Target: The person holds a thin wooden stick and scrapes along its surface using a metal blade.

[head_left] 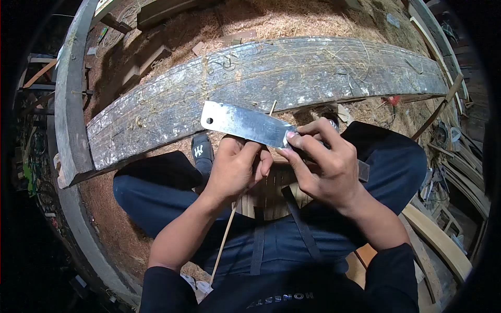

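My right hand pinches the right end of a flat, shiny metal plate between thumb and fingers. The plate has a rounded left end with one round hole, and it slants slightly down to the right. My left hand is closed just below the plate, around a thin pale wooden strip. The strip runs from my lap up through that hand, and its tip shows above the plate's upper edge. Whether it passes behind or through the plate is hidden.
A wide weathered plank curves across in front of my knees. A grey beam stands at the left. Wood shavings cover the ground. Curved boards lie at the right, and a dark sandal shows under the plank.
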A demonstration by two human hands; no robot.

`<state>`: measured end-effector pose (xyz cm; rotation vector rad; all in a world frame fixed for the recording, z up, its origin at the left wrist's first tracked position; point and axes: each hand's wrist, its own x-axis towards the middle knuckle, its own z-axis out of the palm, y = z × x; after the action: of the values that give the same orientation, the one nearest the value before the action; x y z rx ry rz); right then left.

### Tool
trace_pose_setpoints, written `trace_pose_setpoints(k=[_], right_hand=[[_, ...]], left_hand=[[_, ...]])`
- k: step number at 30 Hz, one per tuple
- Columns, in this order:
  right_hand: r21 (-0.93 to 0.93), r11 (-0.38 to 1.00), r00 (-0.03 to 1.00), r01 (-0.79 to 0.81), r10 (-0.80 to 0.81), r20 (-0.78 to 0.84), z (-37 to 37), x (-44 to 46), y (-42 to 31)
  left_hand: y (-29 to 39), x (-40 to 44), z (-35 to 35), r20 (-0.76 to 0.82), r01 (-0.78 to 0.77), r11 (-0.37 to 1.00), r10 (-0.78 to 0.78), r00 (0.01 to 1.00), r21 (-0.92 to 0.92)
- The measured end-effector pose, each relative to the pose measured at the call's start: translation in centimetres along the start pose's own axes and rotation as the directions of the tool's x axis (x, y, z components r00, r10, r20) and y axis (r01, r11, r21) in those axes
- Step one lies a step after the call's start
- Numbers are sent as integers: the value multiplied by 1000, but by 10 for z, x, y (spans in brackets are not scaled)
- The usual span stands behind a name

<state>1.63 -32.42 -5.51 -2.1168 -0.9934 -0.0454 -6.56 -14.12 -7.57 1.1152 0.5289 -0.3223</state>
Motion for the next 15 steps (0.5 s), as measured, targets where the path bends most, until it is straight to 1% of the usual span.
trace_pose_setpoints(k=[1, 2, 3, 4, 5, 7, 9, 10, 11, 12, 13, 15], right_hand=[[8, 1000, 1000, -18, 18, 3, 0, -1, 1], [-16, 999, 1000, -29, 29, -12, -1, 1, 3], [-41, 998, 999, -39, 38, -28, -2, 3, 4], [-36, 999, 999, -22, 21, -24, 0, 2, 3], [-21, 1000, 1000, -19, 19, 15, -2, 1, -1], [-11, 1000, 1000, 7, -7, -1, 0, -2, 1], [-43, 997, 998, -57, 56, -38, -1, 2, 1], [-74, 997, 999, -22, 20, -30, -1, 2, 1], [-72, 997, 1000, -20, 20, -1, -2, 1, -3], [-60, 998, 1000, -3, 2, -3, -2, -1, -3], [-44, 999, 1000, 16, -16, -4, -1, -1, -3], [-71, 996, 999, -47, 45, -28, -3, 2, 3]], left_hand=[[1, -1, 0, -13, 3, 999, -2, 1000, 45], [0, -1, 3, -31, -36, 999, 35, 999, -30], [0, -2, 0, -31, -32, 999, 32, 999, -28], [0, -1, -4, 2, -2, 1000, 2, 1000, 18], [1, -1, 0, -13, 4, 1000, -4, 1000, 16], [4, -1, 6, -30, 10, 1000, -10, 1000, 13], [3, -2, 7, -44, -46, 997, 43, 998, -55], [2, -1, 5, -17, -57, 996, 56, 998, -67], [0, 0, 3, -14, -59, 996, 58, 998, -68], [-2, 1, -1, -1, -16, 1000, 16, 1000, -10], [-1, 0, 2, -15, -39, 999, 39, 999, -7], [0, -1, 5, -28, -56, 998, 56, 998, 1]])
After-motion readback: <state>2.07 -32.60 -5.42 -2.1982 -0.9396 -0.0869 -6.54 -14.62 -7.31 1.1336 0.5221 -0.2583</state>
